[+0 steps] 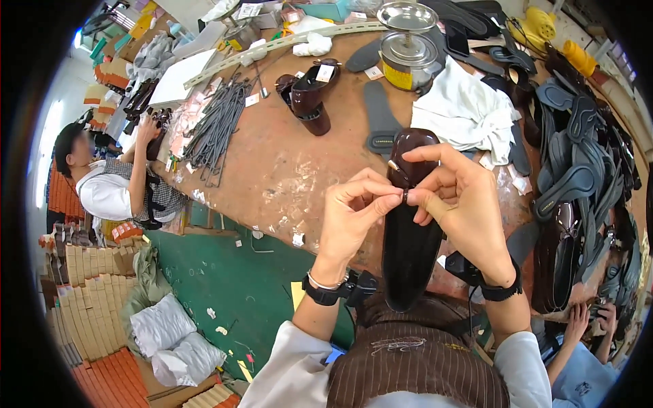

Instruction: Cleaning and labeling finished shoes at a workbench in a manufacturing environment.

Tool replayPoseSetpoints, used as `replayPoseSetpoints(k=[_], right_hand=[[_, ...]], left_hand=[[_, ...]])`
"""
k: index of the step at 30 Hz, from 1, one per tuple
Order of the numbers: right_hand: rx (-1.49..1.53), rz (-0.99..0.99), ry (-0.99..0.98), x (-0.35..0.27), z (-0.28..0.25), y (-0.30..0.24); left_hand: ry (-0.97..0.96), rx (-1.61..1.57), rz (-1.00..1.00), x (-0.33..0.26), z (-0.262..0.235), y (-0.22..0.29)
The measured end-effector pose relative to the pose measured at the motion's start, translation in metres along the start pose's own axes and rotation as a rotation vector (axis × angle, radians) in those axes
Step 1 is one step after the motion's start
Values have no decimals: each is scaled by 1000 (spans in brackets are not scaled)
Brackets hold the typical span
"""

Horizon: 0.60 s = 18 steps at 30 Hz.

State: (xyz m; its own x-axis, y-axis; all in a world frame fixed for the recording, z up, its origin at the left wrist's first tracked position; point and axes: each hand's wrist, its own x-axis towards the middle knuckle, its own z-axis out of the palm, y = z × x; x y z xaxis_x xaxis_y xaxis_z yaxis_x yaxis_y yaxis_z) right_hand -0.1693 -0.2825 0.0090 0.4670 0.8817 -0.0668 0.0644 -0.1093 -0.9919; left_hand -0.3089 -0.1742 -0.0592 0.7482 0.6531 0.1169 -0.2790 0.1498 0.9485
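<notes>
A glossy dark burgundy shoe (411, 255) lies in front of me at the table's near edge, its rounded toe pointing away and its black inside facing up. Over the shoe's throat, my left hand (354, 214) is closed in a pinch of thumb and forefinger. My right hand (466, 197) pinches against the left fingertips, with its other fingers curled loosely over the toe. Something tiny shows between the fingertips, too small to name. Light-coloured ornament (392, 165) shows on the toe beside the right fingers.
Burgundy shoes (309, 98) stand further back on the brown table (265, 170). Thin dark strips (218, 122) lie left, a white cloth (466, 109) and a tin can (407, 64) behind. Grey insoles (571, 136) pile at right. Co-workers sit at left (112, 183) and lower right (585, 370).
</notes>
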Motion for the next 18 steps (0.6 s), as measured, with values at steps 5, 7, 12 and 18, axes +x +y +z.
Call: replayPoseSetpoints(k=[5,7,12,18], right_hand=[[-70,-6,-4,-18,-13,-4],[-240,-199,-22,-31,-26,-5],[82,-277,-308,-34,-53,-3],[135,-312,-322,-36,-47,6]], left_hand=[[179,102,106,-5,9,9],[260,109,174,-10,13,17],[213,178,240,-17,28,26],[149,-42,111,-16,20,24]])
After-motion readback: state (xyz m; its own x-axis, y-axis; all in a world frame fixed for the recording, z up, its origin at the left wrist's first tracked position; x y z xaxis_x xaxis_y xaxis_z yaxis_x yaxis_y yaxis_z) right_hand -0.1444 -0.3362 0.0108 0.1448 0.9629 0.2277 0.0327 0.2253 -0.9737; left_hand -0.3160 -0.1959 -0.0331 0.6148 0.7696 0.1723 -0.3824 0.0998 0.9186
